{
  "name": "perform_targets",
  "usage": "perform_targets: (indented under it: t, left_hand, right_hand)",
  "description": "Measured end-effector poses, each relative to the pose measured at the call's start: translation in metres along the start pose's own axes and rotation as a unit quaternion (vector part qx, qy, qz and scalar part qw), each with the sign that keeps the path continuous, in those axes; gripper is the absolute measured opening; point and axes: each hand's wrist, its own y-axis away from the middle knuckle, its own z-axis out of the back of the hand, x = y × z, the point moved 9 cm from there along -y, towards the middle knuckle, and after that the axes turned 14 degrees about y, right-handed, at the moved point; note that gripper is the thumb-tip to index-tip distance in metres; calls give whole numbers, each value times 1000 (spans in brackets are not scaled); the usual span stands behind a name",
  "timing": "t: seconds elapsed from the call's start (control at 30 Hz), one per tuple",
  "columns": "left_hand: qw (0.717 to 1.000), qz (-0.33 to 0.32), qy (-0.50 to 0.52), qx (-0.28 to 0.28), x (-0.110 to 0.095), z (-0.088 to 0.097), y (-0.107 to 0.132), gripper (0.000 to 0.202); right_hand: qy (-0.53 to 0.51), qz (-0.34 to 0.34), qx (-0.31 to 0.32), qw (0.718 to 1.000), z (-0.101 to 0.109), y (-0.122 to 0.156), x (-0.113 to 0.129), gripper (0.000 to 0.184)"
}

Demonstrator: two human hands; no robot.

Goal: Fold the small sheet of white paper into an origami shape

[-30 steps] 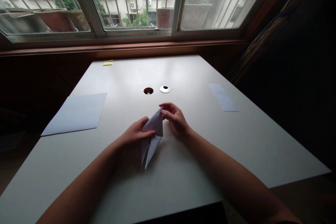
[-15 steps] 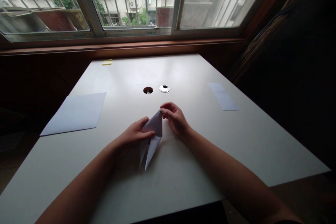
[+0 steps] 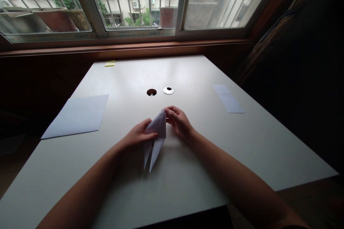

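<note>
While the left grip [image 3: 139, 133] is clamped on the folded paper [image 3: 159, 127], the right grip [image 3: 178, 119] pinches its upper tip [image 3: 163, 111]. Below, I see two pointed ends [image 3: 154, 157].

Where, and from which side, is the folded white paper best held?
I'd hold the folded paper by its broad middle, coming from the left with the thumb on top, as the left hand does. Its lower end splits into two narrow points that would likely bend, and the right hand is at the top tip.
</note>
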Motion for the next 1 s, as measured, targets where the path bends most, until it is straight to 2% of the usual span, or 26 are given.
perform_targets:
  t: [0.43,1.0]
  left_hand:
    - [1000,-5,-13,4,-3,-2,0,33]
    - [1000,-1,0,9,-4,-3,1,37]
  right_hand:
    - [23,-18,-4,1000,0,-1,-6,28]
    - [40,3,-19,999,2,-1,-3,33]
